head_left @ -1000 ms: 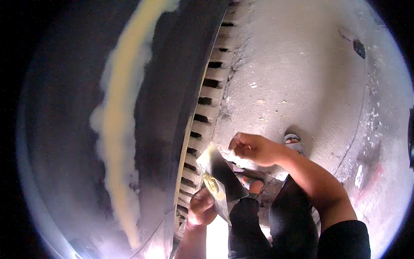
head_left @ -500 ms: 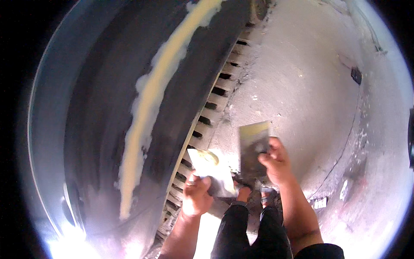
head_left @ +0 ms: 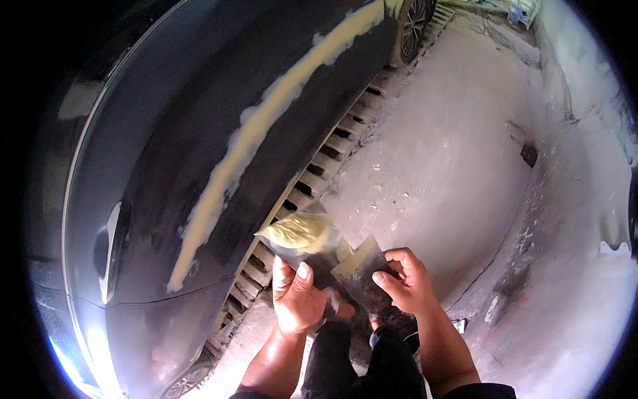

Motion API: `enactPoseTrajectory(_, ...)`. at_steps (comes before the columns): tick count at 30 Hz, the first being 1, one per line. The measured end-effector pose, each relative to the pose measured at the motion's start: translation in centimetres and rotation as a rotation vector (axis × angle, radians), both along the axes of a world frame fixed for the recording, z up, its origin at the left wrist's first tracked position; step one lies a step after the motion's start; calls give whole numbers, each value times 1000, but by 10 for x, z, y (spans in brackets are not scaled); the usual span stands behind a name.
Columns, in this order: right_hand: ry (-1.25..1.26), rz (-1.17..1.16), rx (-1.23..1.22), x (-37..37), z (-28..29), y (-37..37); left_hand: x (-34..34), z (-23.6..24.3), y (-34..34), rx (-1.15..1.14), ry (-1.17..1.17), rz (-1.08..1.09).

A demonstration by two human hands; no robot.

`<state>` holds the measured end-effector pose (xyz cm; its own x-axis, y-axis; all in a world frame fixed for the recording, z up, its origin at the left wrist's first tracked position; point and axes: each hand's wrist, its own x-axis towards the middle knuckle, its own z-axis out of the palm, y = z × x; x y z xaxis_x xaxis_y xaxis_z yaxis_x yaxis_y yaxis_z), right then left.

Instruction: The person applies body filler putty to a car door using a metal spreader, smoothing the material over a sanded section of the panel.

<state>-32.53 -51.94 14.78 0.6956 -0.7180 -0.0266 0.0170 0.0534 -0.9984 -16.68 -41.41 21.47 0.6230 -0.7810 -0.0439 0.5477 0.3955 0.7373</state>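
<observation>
My left hand (head_left: 299,299) grips a flat, dark spreader plate (head_left: 311,265) with a mound of pale yellow paste (head_left: 296,233) on it. My right hand (head_left: 405,282) grips a flat rectangular metal scraper (head_left: 359,266), which has yellow paste along its upper edge and sits against or just beside the plate's right side. Both are held low, near the bottom edge of a dark car side (head_left: 153,166). A long strip of yellow filler (head_left: 272,106) with grey ragged edges runs diagonally along the panel.
The car's wheel (head_left: 412,30) is at the top. A slotted grate (head_left: 332,153) runs under the car. Right of it are a pale concrete floor (head_left: 438,153), a small dark object (head_left: 529,155), cables (head_left: 568,106) and a blue container (head_left: 515,13). My legs and feet show below.
The view has swung, showing more of the car and its wheel. My right hand now holds the scraper upright in clear sight, lower than half a second ago, close to the left hand's plate.
</observation>
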Motion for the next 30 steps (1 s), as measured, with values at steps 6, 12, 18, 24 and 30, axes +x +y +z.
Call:
enactPoseTrajectory(6, -22, 144, -168, 25, 70, -10, 16, 19, 48, 270, -607, -187)
enactPoseTrajectory(12, -97, 277, -265, 46, 118, -3, 49, 70, 75, 302, -1196, -146)
enactPoseTrajectory(18, -200, 393, -236, 72, 152, 11, 54, 103, 109, 426, -1259, -24)
enactPoseTrajectory(24, -146, 479, -396, 84, 195, 20, 62, 122, 139, 490, -1399, 35)
enactPoseTrajectory(30, -190, 529, -414, 87, 199, 27, 51, 136, 152, 533, -1379, 113)
